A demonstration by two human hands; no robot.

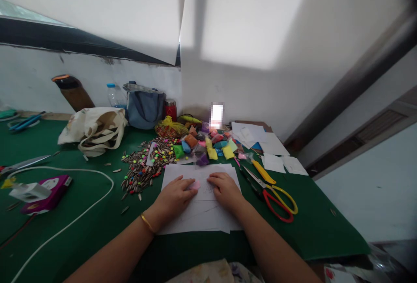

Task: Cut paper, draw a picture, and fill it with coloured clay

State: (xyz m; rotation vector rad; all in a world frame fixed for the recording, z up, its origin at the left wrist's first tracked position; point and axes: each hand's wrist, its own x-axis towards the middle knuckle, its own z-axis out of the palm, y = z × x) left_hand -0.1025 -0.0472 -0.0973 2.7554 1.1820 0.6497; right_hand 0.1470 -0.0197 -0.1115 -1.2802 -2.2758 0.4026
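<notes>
White paper sheets [208,218] lie on the green table in front of me, with faint pencil lines on them. My left hand [177,191] rests on the paper, fingers stretched out and thumb apart from the forefinger. At its fingertips is a small flat piece of pink clay [196,185], partly covered. Across from it, my right hand [225,191] lies on the sheet with loosely bent fingers pointing inward; I see nothing held in it. Faint drawn marks show between the two hands.
Sunflower seeds [138,174] mixed with coloured beads spread at left, beside bagged coloured clay [202,146]. Red-and-yellow scissors [276,198] and a yellow-handled cutter [263,172] lie at right. A white cable [94,204], cloth bag [97,128], blue bag [145,107] and red flask [170,110] are leftward.
</notes>
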